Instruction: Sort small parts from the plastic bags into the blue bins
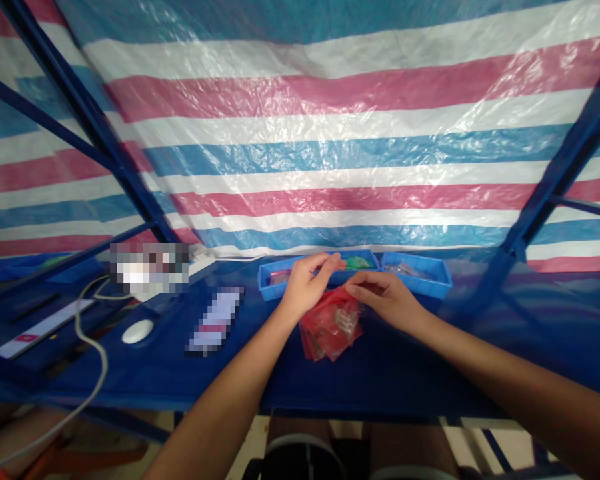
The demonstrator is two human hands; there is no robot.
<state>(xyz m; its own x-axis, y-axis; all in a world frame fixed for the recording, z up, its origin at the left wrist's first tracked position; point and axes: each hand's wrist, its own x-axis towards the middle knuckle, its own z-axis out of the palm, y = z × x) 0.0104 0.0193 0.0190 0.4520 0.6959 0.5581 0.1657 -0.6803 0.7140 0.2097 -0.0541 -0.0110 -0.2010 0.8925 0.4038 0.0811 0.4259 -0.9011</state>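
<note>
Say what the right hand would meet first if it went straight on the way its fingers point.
The right hand seems to touch the red plastic packaging; beyond that, it would probably meet the left hand first, though depth is hard to judge.

Small workshop bench, apparently makeshift: glossy red, white and blue striped plastic tarpaulin (330, 97) as walling, dark-blue metal frame (75, 100), smooth blue worktop (405, 380). Two light-blue rectangular plastic bins (433, 288) hold small items along back; white cable (103, 360) trails at left.
</note>
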